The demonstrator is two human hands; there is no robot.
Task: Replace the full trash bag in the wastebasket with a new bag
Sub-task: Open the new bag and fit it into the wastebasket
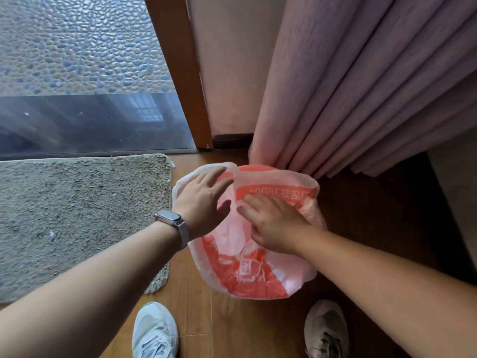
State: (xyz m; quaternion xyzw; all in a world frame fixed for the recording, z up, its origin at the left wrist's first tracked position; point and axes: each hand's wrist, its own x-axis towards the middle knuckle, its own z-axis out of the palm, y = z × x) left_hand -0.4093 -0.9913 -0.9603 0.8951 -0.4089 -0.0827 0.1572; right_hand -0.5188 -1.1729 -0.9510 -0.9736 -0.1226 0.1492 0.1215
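Observation:
A pink and orange-red plastic bag [260,270] with white print is spread over the top of the wastebasket on the wooden floor; the basket itself is hidden under it. My left hand [204,200], with a watch on the wrist, hovers over the bag's far left part, fingers apart and holding nothing. My right hand [271,223] lies flat on the bag's middle, fingers stretched out and pressing on the plastic.
A grey shaggy mat [77,218] lies to the left. A pink curtain [361,86] hangs just behind the bag, beside a wooden door frame [183,73] and a glass door. My two shoes [154,332] stand on the floor in front.

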